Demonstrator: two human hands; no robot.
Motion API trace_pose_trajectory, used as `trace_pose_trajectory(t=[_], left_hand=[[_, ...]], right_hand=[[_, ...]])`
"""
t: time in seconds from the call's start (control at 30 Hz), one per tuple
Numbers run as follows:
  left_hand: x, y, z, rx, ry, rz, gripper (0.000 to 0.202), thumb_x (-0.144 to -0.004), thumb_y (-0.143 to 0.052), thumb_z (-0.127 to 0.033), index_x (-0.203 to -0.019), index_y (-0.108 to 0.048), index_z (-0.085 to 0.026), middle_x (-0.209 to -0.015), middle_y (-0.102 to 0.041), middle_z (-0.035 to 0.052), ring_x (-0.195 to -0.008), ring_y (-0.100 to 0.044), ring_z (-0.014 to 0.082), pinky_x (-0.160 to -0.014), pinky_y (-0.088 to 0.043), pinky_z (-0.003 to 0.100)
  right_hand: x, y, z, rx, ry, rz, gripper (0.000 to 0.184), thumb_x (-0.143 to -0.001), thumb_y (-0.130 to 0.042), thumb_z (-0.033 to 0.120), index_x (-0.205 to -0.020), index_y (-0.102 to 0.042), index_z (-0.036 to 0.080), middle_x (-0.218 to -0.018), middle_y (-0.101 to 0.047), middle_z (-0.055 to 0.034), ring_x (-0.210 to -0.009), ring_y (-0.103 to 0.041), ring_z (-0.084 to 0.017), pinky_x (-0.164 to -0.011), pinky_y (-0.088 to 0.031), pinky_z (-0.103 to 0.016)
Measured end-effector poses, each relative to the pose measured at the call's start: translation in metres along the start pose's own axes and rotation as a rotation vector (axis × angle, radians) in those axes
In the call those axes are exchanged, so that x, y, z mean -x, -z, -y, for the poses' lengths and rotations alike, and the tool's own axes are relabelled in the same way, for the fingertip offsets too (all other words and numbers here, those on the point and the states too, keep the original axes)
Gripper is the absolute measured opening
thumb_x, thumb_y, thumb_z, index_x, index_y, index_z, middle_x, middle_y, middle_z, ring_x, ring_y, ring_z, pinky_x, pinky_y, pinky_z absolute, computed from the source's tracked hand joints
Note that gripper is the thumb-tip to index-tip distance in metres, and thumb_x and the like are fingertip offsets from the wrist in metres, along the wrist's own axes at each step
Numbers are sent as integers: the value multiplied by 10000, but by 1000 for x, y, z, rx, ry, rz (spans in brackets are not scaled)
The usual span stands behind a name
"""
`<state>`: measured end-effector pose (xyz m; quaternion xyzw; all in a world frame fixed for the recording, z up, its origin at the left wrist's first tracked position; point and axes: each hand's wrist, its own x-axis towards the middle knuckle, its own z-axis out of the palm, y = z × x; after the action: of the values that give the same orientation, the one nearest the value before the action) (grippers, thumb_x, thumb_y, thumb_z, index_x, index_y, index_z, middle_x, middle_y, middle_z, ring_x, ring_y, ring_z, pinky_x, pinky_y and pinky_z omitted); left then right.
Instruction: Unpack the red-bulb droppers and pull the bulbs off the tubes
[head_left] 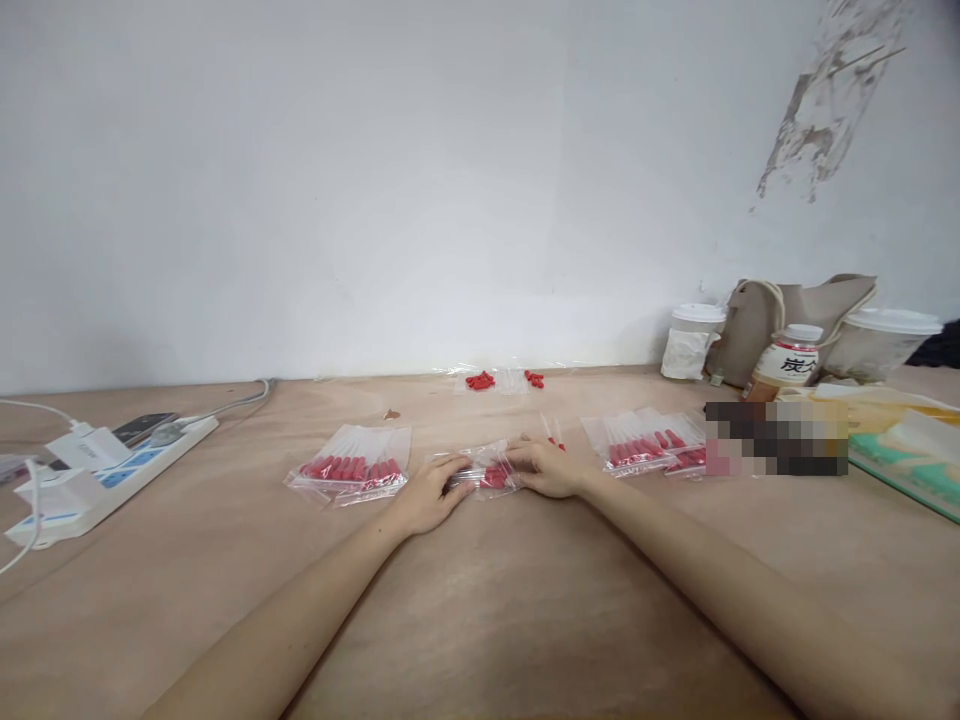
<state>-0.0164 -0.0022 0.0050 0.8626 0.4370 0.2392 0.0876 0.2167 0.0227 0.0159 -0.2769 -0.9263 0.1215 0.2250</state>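
Observation:
My left hand [431,492] and my right hand [546,466] both grip a small clear plastic bag [487,470] holding red-tipped pieces, flat on the wooden table [480,620]. The left fingers pinch its left end, the right fingers close on its right end. A stack of filled clear bags [352,466] lies just left of my left hand. More filled bags [645,442] lie to the right of my right hand. Loose red pieces [480,380] and clear sleeves rest near the wall, behind the hands.
A white power strip [112,475] with plugged chargers and cables sits at the left, a phone beside it. At the right stand lidded cups [694,340], a bottle [787,360], a beige bag [795,310] and a green-edged flat item [911,465].

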Motion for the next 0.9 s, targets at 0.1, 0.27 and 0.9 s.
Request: trace_pose_trajectory(t=[0.1, 0.27, 0.9], left_hand=[[0, -2, 1, 11, -9, -13, 411, -844, -402, -420, -1169, -505, -191, -1209, -529, 58, -1112, -472, 190, -970, -354, 344], [0, -2, 2, 29, -1, -9, 419, -827, -431, -427, -1168, -508, -198, -1207, -531, 53, -1108, -477, 193, -966, -360, 342], [-1, 0, 0, 6, -8, -28, 387, -829, -426, -420, -1128, -539, -203, -1188, -542, 51, -1073, -500, 193, -926, -393, 331]], right_hand=[[-3, 0, -1, -45, -16, 47, 198, -736, -541, 170, -902, -640, 213, -906, -593, -25, -908, -492, -175, -824, -370, -301], [-3, -1, -2, -103, -60, -10, 258, -715, -511, 102, -917, -634, 204, -880, -598, -20, -836, -528, -157, -765, -398, -277], [39, 54, -29, -386, -381, -721, 205, -671, -620, 312, -808, -597, 162, -782, -651, -48, -717, -611, -154, -678, -490, -296]])
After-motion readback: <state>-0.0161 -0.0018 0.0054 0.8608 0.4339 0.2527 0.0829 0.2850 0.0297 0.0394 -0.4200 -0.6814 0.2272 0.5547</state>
